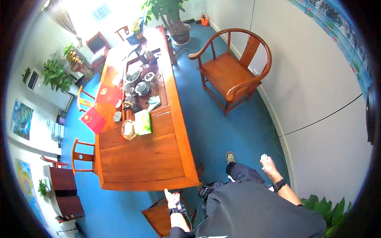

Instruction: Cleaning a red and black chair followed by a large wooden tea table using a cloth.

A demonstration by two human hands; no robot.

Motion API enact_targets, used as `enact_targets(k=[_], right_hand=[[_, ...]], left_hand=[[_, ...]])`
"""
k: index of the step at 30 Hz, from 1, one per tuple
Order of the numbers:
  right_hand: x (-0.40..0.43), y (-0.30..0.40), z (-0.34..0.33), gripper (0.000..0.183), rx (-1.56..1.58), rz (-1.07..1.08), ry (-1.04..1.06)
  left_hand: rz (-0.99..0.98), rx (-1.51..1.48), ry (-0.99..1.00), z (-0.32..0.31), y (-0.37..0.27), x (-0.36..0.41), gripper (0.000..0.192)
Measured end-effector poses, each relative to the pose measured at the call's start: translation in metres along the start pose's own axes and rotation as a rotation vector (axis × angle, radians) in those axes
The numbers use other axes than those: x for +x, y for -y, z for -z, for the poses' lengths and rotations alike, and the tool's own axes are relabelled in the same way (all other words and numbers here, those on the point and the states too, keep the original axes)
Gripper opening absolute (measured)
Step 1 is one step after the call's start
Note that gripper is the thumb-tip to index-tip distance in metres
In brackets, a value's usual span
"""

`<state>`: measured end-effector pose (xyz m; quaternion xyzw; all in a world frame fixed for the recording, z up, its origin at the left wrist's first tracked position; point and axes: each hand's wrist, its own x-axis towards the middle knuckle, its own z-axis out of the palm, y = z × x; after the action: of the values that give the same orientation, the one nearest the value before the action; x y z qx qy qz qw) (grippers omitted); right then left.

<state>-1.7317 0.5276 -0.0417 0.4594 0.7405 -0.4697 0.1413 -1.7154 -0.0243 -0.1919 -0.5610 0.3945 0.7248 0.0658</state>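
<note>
My left hand [172, 200] is at the near edge of a wooden tea table [143, 160], above a wooden chair; its fingers are apart and it holds nothing visible. On the right, away from the table, my right hand [268, 166] is closed around a crumpled white item [263, 158], perhaps tissue. Farther along the table lie a green-and-white packet [143, 122], a round glass dish [128, 130], a pale cloth [154, 103], a lidded teapot [142, 88] and several cups on a tea tray. Two small red flags [93, 120] are at the table's left side.
A round-backed wooden armchair [227, 71] stands between the table and the wall. A thin green cable [272, 119] runs along the wall's foot. A wooden chair [159, 217] is under my left hand. Leafy plants [324, 211] are at the lower right, and a potted plant [180, 34] is at the far end.
</note>
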Motion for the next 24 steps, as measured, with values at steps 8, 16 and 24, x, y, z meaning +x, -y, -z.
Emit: enact_targets(k=[8, 16, 24], right_hand=[[0.069, -0.015, 0.106, 0.03, 0.204, -0.061, -0.1], [0.092, 0.03, 0.073, 0.031, 0.141, -0.095, 0.085], [0.154, 0.133, 0.012, 0.031, -0.05, -0.055, 0.272]], left_hand=[[0.396, 0.256, 0.122, -0.109, 0.048, -0.03, 0.081], [0.554, -0.471, -0.333, -0.165, 0.041, -0.077, 0.093], [0.549, -0.312, -0.431, -0.133, 0.073, -0.054, 0.087]])
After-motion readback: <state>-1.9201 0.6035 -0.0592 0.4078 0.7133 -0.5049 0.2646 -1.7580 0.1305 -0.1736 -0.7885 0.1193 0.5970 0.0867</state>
